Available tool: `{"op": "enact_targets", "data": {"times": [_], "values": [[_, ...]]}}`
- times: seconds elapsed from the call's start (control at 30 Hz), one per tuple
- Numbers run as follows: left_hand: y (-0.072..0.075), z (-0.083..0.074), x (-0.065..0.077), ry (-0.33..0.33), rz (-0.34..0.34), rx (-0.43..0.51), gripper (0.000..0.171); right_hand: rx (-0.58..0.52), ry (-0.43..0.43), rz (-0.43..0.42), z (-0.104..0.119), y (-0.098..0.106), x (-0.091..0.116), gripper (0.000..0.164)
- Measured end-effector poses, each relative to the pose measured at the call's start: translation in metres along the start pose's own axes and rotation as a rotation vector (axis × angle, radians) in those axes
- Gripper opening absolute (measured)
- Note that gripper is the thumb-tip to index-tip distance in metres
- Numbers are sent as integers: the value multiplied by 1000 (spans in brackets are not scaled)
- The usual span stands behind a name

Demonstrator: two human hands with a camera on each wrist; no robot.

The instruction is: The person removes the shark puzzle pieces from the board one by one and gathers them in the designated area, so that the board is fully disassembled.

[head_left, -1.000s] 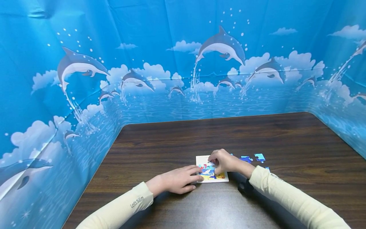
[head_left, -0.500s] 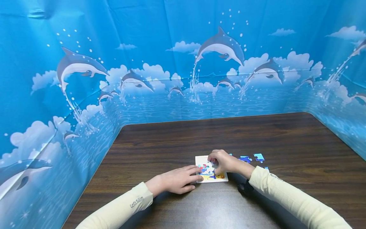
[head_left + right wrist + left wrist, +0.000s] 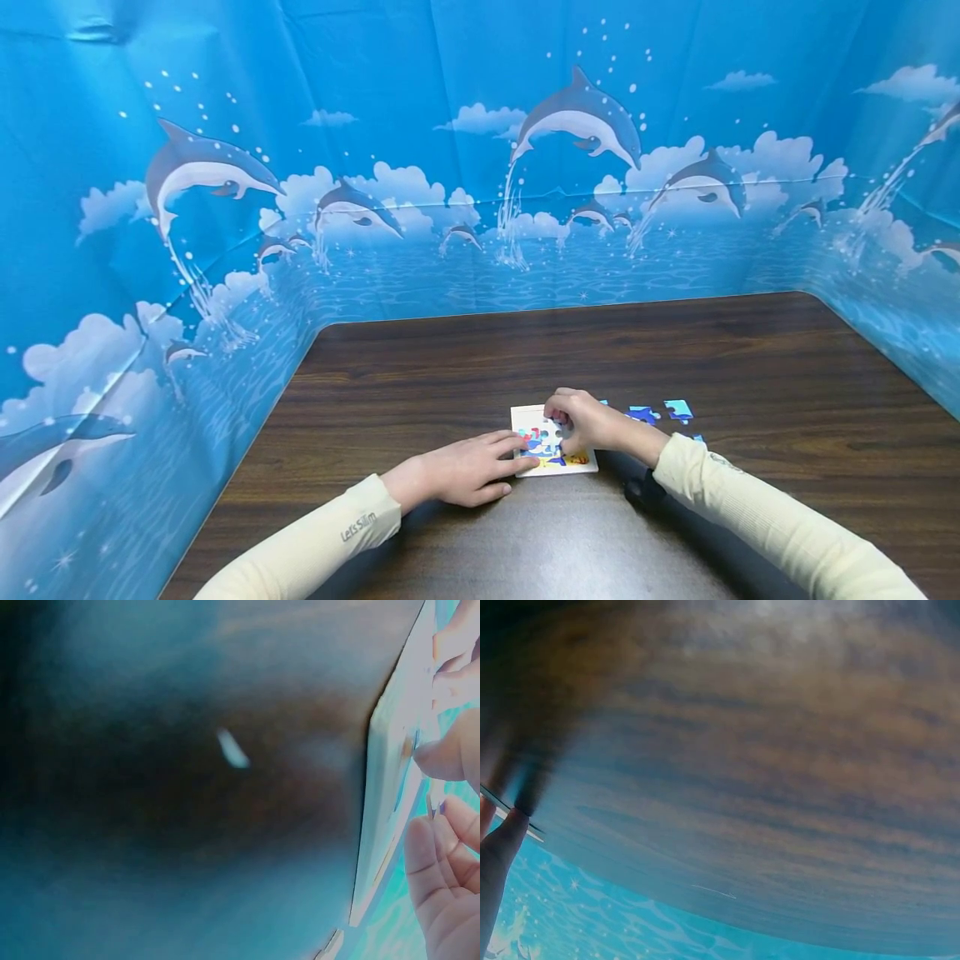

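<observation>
Because the right hand (image 3: pixel 590 421) bends over the puzzle tray (image 3: pixel 528 414), it hides some of what is inside. Its thumb and fingers pinch a thin puzzle piece (image 3: pixel 431 804), with just an edge showing. One loose piece (image 3: pixel 604 403) is mostly hidden behind that hand, and a dark thing (image 3: pixel 639 492) by the right sleeve (image 3: pixel 750 500) is hard to make out. The tray holds red, blue and yellow bits. The left hand (image 3: pixel 472 471) puts its straight fingers on the tray's left side. Blue pieces (image 3: pixel 642 414) lie to the right on the table (image 3: pixel 420 367).
</observation>
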State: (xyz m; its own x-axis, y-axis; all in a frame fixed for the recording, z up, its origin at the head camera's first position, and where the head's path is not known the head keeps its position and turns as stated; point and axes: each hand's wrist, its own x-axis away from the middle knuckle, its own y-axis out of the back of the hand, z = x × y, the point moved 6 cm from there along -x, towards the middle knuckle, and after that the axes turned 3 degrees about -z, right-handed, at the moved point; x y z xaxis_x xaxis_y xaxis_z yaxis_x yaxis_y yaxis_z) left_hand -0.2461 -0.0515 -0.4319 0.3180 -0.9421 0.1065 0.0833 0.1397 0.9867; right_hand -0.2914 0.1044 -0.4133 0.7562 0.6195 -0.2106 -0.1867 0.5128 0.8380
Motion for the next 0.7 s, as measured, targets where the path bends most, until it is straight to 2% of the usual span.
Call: {"op": "enact_targets", "data": {"times": [0.5, 0.7], "values": [[0, -2, -1, 26, 15, -4, 49, 23, -76, 58, 4, -4, 0, 41], [-2, -2, -1, 33, 25, -20, 49, 25, -47, -3, 5, 1, 2, 41]]}}
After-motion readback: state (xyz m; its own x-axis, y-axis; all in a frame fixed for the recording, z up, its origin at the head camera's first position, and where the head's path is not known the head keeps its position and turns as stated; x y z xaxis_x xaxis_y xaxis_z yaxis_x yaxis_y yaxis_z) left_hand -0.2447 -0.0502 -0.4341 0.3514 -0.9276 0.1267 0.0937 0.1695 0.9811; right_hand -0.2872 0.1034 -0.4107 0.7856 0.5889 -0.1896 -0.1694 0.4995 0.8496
